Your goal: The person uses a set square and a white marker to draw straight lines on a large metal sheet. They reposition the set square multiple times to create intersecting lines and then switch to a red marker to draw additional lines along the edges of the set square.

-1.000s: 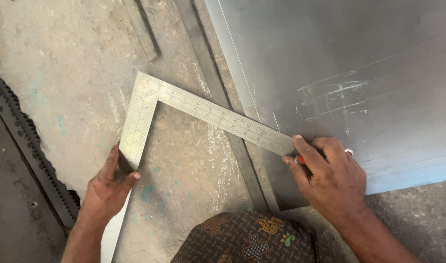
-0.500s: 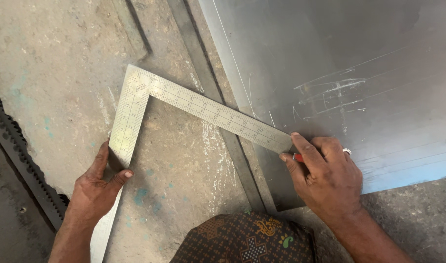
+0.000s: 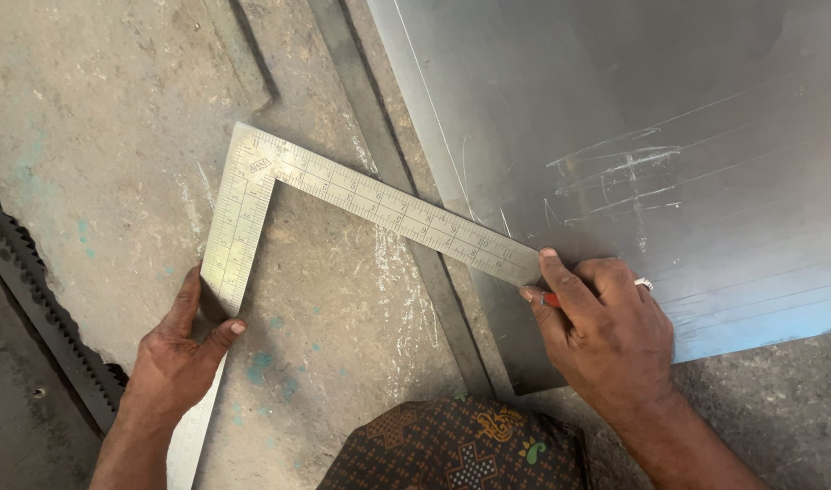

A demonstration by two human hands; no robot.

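A steel L-shaped square (image 3: 343, 191) lies flat on the concrete floor, its corner at the upper left. My left hand (image 3: 181, 349) presses down on the square's long arm, thumb and fingers straddling it. The other arm reaches right onto a grey metal sheet (image 3: 633, 109). At that arm's end my right hand (image 3: 606, 331) holds a small red marking tool (image 3: 550, 298), its tip against the sheet beside the square. A ring sits on one finger of that hand.
Scratched lines mark the sheet (image 3: 615, 172). A flat metal strip (image 3: 388, 172) runs along the sheet's left edge. A dark toothed rail (image 3: 34, 299) crosses the floor at the left. Patterned cloth on my knee (image 3: 452, 449) fills the bottom middle.
My left hand and the square's long arm have slid slightly left and down. My right hand stays at the short arm's end on the sheet.
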